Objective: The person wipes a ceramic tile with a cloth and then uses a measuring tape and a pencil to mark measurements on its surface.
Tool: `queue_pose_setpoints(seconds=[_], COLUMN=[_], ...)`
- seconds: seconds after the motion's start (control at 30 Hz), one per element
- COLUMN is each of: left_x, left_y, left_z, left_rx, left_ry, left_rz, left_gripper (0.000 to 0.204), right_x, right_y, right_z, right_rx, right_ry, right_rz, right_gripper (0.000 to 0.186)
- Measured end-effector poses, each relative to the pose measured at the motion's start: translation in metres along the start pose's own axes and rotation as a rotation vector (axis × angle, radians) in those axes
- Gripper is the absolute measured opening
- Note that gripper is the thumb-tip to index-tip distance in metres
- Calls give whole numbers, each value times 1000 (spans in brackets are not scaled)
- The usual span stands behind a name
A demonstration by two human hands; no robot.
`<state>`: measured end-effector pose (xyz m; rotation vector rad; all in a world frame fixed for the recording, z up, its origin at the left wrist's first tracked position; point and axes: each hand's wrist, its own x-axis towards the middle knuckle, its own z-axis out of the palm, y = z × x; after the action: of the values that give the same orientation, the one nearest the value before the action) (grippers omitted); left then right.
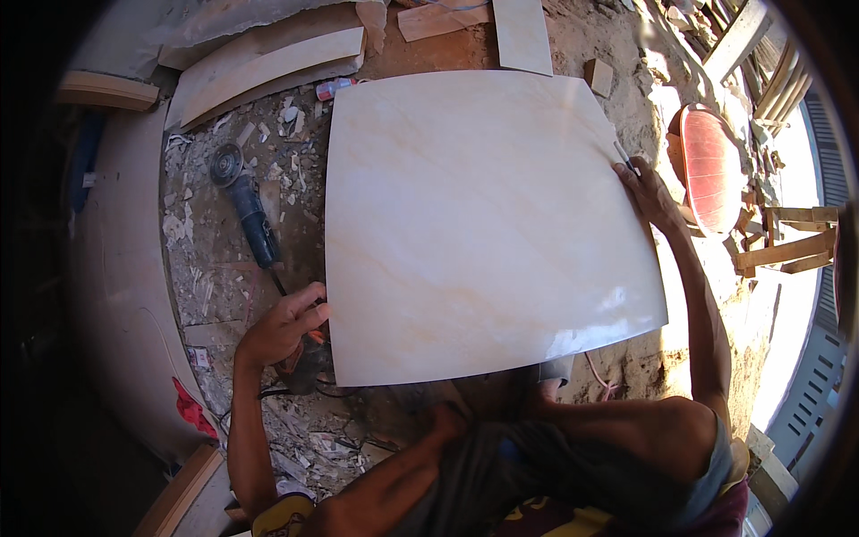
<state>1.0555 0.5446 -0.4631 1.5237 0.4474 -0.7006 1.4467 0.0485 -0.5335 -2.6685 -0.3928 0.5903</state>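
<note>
A large, glossy cream tile (483, 224) with faint tan veining lies in front of me, above my bent legs. My left hand (284, 327) is closed at its left edge, thumb and fingertips against the rim; part of its grip is hidden. At the upper part of the right edge is my right hand (649, 192), its fingers wrapped round a thin pencil-like stick (626, 159) that points up along the tile's side. Close to my left hand, partly beneath it, sits a dark tool with an orange part (304, 358), whose kind I cannot make out.
A blue angle grinder (250, 215) lies on the rubble-strewn ground to the left. Cut tile strips (268, 76) lean at the far left, with another tile piece (523, 36) behind the big tile. A red oval object (711, 170) and wooden pieces (792, 242) stand at the right.
</note>
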Motion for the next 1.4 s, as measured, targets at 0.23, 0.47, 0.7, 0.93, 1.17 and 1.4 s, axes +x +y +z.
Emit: queue_pose_setpoints(seconds=[0.23, 0.47, 0.7, 0.93, 1.17, 1.4], left_x=[17, 28, 34, 45, 42, 28], left_y=[-13, -52, -67, -64, -47, 41], left_z=[-5, -5, -8, 6, 10, 33], left_rx=[74, 101, 176, 19, 116, -54], left_ry=[-30, 21, 169, 202, 397, 860], left_rz=[-200, -170, -40, -287, -308, -128], left_gripper=[35, 35, 33, 34, 34, 55], right_x=[-3, -12, -21, 2, 56, -48], right_y=[18, 18, 5, 6, -75, -200], right_z=[47, 72, 81, 45, 10, 60], right_rx=[73, 104, 288, 103, 261, 649], right_ry=[0, 132, 9, 73, 216, -463], right_rz=[-35, -53, 24, 71, -260, -501], right_gripper=[58, 55, 56, 41, 25, 47])
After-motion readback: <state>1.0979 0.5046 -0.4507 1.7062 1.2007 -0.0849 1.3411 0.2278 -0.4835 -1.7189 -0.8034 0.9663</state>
